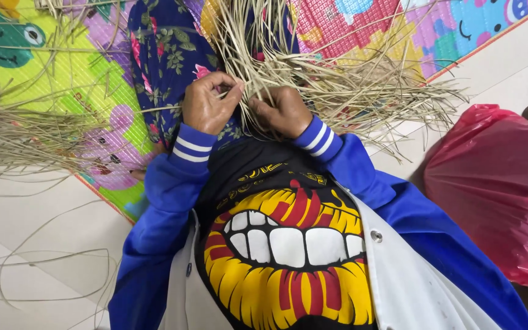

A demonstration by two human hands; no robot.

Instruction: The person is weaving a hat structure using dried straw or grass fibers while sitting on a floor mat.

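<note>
Colourful mat (80,79) below; left hand (208,104), right hand (283,113) pinching straw strands (313,67)

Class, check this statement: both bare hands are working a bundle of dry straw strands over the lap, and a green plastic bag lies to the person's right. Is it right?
Not quite. The head view shows the plastic bag is red, not green. The rest stands: the left hand and right hand work the dry straw strands over the lap.
</note>
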